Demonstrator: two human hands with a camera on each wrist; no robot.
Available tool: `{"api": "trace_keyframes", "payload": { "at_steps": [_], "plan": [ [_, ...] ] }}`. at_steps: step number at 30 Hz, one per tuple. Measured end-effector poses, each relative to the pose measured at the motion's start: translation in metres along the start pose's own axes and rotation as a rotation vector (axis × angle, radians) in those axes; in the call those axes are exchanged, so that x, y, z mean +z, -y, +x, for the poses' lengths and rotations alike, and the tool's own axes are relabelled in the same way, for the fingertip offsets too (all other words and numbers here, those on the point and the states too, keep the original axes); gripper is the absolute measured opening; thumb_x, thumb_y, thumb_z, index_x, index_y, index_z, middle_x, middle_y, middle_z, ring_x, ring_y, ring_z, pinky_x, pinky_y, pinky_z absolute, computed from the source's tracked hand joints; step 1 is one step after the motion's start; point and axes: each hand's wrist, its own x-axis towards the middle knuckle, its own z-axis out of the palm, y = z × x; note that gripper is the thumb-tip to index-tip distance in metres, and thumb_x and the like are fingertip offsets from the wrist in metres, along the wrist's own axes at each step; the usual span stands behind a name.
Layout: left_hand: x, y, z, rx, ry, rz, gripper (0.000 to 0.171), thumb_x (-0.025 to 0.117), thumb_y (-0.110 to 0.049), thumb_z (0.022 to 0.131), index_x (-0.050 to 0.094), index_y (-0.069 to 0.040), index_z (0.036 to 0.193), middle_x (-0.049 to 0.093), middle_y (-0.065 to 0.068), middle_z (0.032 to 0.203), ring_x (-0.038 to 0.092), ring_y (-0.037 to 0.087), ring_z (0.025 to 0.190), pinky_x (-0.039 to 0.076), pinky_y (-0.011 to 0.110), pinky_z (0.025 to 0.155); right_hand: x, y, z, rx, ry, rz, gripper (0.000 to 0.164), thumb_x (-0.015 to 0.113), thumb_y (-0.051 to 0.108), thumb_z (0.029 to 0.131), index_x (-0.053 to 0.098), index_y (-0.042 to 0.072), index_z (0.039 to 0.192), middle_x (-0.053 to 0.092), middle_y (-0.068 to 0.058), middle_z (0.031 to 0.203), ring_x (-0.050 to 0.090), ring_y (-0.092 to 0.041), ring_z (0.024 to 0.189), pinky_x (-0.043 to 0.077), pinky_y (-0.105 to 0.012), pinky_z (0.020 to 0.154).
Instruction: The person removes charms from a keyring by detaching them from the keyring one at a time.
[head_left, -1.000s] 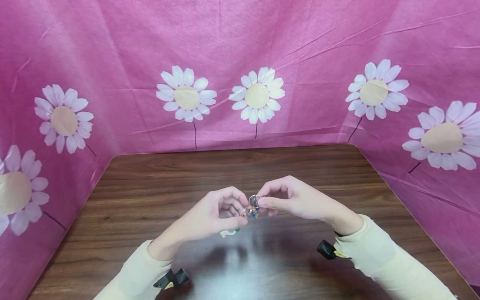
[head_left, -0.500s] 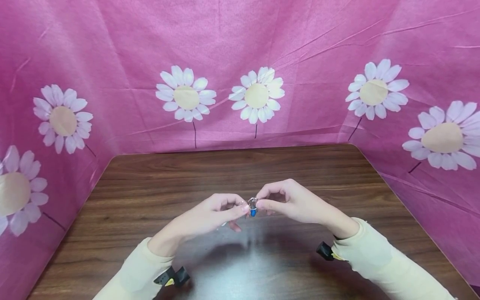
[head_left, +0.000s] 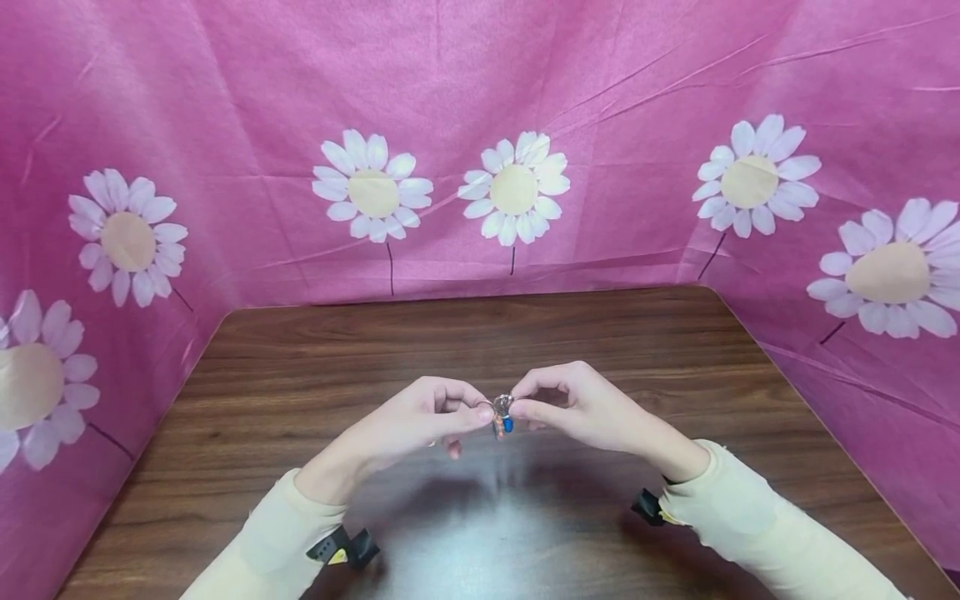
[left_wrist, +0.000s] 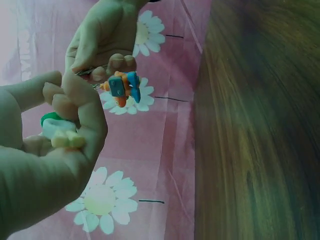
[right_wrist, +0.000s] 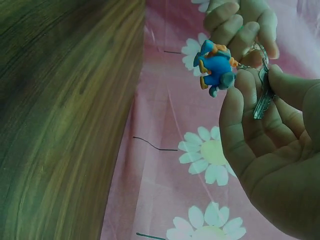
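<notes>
Held up over the table, a metal key ring (head_left: 502, 405) is stretched between both hands. With thumb and fingertips the left hand (head_left: 420, 417) pinches the ring's left side. A small green, white and yellow charm (left_wrist: 59, 131) lies against its curled fingers in the left wrist view. The right hand (head_left: 581, 408) pinches a metal key (right_wrist: 262, 100) between thumb and index finger. From the ring, on a short chain, hangs a blue and orange figure charm (right_wrist: 216, 67), below and between the hands. Fingertips hide part of the ring.
The brown wood-grain table (head_left: 360, 342) spreads under both hands. Around its back and sides hangs a pink cloth (head_left: 450, 67) printed with white daisies. Black wrist cameras (head_left: 365, 548) are strapped to the sleeves.
The left thumb and fingers have come together onto the ring from a looser hold. The green and white charm, first seen below the left hand, is now mostly hidden in the head view.
</notes>
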Motion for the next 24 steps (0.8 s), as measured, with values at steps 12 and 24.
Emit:
{"api": "trace_keyframes", "payload": {
  "at_steps": [12,24],
  "plan": [
    [0.0036,0.0017,0.0035,-0.031,0.025,-0.044,0.026,0.072,-0.022,0.096,0.075,0.000,0.109,0.074,0.012,0.082,0.070,0.016,0.073,0.050,0.021,0.056,0.0011,-0.0040,0.0008,-0.025,-0.010,-0.016,0.007,0.072,0.015,0.096,0.075,0.014,0.102,0.074,0.001,0.092,0.071,-0.015,0.082,0.061,-0.039,0.074],
    [0.0042,0.0058,0.0081,0.015,-0.077,-0.068,0.022,0.076,-0.019,0.093,0.078,-0.001,0.106,0.075,0.021,0.092,0.074,0.027,0.083,0.059,0.029,0.067,0.0037,-0.0067,0.0010,-0.088,-0.044,-0.174,0.005,0.074,0.017,0.095,0.076,0.021,0.099,0.072,0.014,0.088,0.066,-0.010,0.075,0.057,-0.028,0.065]
  ]
}}
